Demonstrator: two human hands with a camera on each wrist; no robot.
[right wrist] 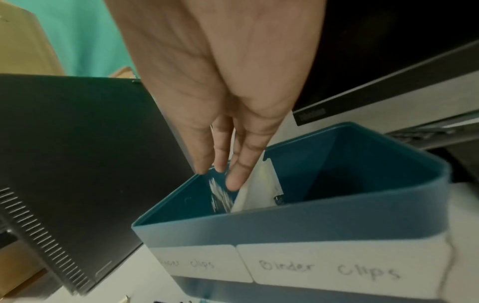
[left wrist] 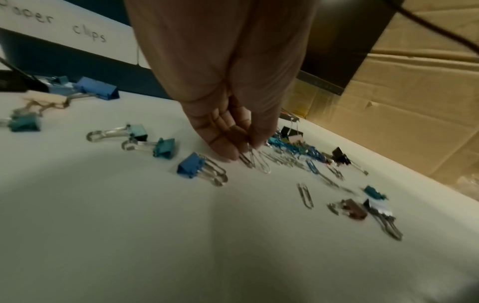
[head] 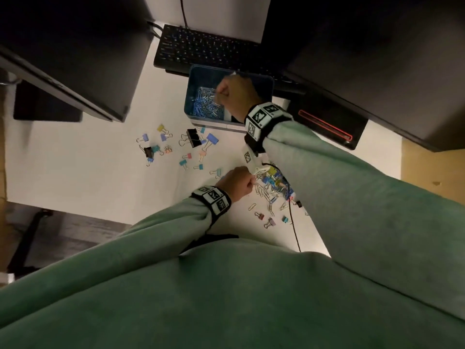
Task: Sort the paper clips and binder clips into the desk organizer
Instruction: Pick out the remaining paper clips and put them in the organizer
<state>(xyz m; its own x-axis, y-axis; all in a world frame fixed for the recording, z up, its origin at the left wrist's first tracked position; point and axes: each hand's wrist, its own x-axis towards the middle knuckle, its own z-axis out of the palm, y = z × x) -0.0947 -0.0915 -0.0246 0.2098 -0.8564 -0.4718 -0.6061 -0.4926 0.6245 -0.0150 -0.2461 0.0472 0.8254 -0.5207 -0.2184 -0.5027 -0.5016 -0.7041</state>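
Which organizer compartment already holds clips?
The left compartment of the blue plastic desk organizer, labelled paper clips, holds a pile; the right one is hidden by the right hand.

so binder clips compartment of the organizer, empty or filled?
Cannot tell fully. The visible part of the binder clips compartment looks empty except one small dark item by the divider; its floor is hidden.

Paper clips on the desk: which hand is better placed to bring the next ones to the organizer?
Left. The left hand already pinches paper clips at the pile; the right hand is open over the organizer.
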